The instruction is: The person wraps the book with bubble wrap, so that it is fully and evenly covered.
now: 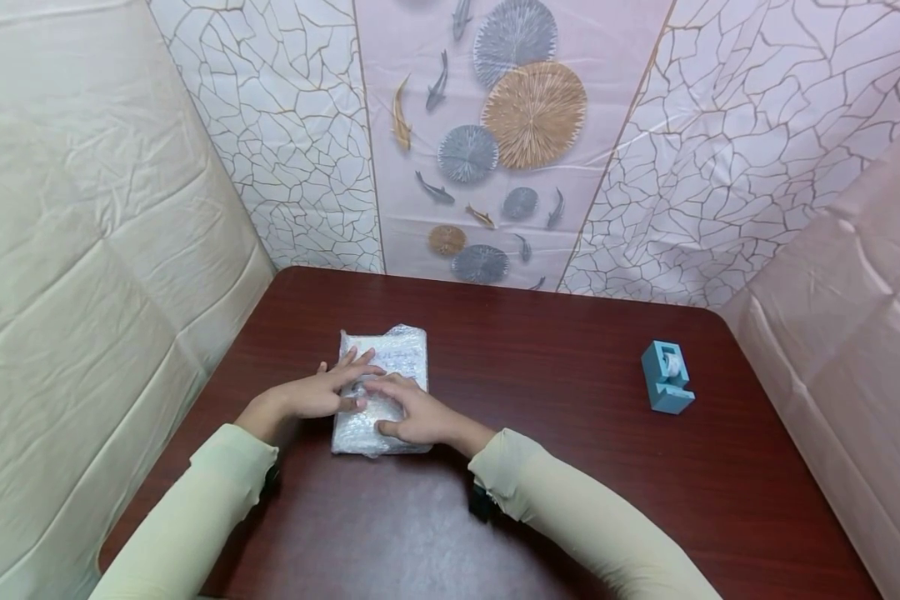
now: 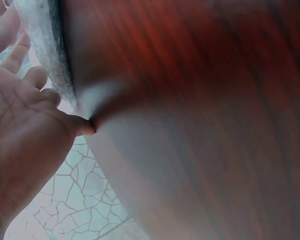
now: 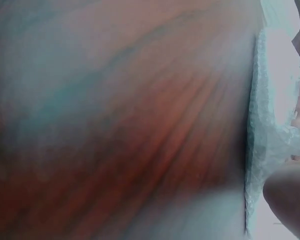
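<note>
**Count of things on the surface**

One bubble-wrapped parcel is seen on the single dark red surface. One blue tape dispenser is counted (well apart from the parcel). Two hands are counted: one left hand and one right hand, each with one pale sleeve.

Makeshift recording booth, dark wooden table, draped patterned cloth walls, blue tape dispenser
</note>
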Demonstrator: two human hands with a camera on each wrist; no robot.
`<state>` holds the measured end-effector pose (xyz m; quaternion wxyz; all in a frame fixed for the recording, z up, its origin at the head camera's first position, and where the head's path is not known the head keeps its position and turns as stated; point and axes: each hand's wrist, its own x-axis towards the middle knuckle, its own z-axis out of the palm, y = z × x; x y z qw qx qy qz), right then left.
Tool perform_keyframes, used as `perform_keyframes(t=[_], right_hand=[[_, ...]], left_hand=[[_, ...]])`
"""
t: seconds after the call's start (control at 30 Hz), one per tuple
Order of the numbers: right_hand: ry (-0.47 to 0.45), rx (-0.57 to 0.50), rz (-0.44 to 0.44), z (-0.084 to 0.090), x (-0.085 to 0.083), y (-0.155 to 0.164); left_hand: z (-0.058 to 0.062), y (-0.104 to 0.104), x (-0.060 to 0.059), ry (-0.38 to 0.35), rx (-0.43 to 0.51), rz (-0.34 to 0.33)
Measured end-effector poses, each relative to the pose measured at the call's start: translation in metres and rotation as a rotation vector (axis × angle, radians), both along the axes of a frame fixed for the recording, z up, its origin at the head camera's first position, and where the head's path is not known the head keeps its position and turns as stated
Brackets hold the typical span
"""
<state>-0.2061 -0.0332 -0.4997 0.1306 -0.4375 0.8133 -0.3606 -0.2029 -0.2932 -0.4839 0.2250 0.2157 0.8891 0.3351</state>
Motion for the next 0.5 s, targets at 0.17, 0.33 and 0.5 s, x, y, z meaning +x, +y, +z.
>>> perform_keyframes(t=[0.17,0.33,0.5], right_hand=[[-0.018,0.000,-0.011,0.0006,0.0002,-0.0002],[-0.017,0.007,-0.031,0.0007,0.0007,-0.0021],[-0.014,0.003,-0.041,-0.0005,0.0007,-0.0043]], left_hand=[[0.0000,-0.0007,0.0002,-0.004,0.017,-0.005],[-0.0001,-0.0012,0.0003,-0.001,0.026,0.004],[-0.0014,0.0008,0.0014,0.022,0.015,0.017]])
